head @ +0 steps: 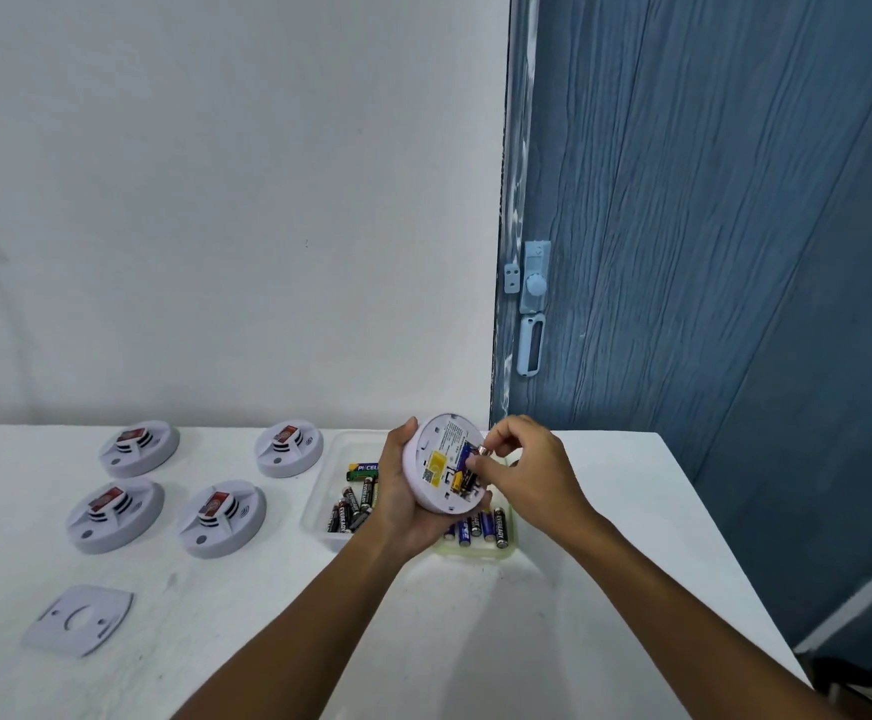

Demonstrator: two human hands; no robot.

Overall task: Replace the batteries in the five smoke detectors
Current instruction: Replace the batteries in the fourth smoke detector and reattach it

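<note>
Head view: my left hand [403, 504] cups the round white plastic smoke detector [441, 464], back up, above the clear plastic battery tray [319, 504]. My right hand [519, 472] pinches a small cylindrical battery [477, 452] at its open compartment. I should check polarity, seat the spring end first, then press flat.

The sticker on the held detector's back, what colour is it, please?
Yellow, seen in the head view: sticker.
</note>
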